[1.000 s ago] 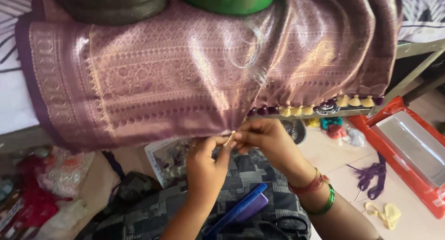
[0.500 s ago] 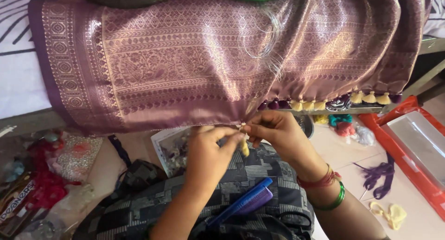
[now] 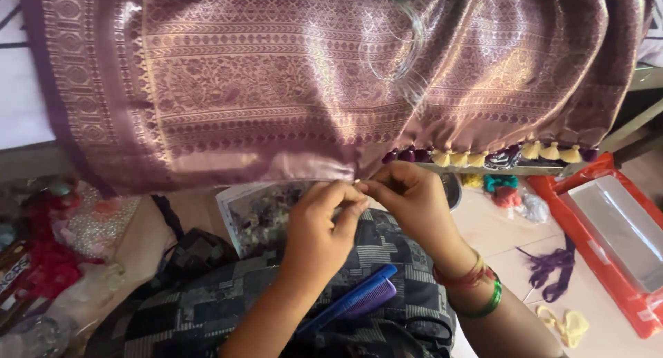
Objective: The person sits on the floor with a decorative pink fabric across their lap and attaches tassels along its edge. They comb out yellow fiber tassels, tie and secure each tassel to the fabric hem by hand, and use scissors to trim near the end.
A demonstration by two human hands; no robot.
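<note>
A mauve silk cloth with woven gold patterns hangs down over a raised edge. Along its lower hem at the right runs a row of yellow and purple tassels. My left hand and my right hand meet fingertip to fingertip just under the hem, pinching something small at the cloth's edge; what it is I cannot make out. My right wrist wears red and green bangles. A blue comb lies on my lap below the hands.
An open orange box stands on the floor at right, beside purple thread and yellow thread. A tray of beads sits under the cloth. Plastic bags with red trimmings lie at left.
The view has moved closer and lower on the cloth. Both hands have stayed together under the hem, rising slightly toward its edge.
</note>
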